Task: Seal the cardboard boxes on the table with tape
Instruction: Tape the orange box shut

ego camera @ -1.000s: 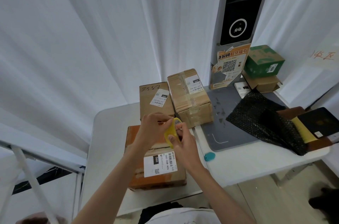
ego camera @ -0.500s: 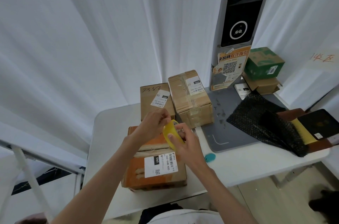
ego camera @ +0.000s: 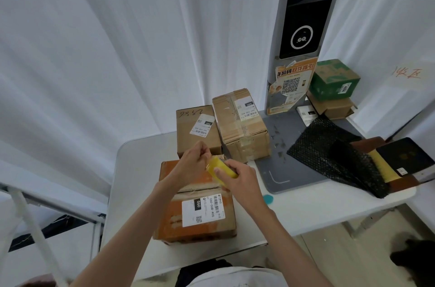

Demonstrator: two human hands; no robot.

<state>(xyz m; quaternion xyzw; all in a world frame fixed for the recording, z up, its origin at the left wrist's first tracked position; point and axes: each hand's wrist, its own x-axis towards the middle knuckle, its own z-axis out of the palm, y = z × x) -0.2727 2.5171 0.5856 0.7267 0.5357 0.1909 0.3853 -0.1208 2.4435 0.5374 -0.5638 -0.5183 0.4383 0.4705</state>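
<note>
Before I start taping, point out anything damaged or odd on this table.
The poster on the scanner post has torn, peeling edges. The middle box is creased and rumpled under old tape. The orange box has scuffed, patchy print. A black mesh bag lies crumpled on the grey mat.

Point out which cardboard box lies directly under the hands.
The orange box with the white label, nearest the person; the two plain brown boxes stand farther back.
</note>
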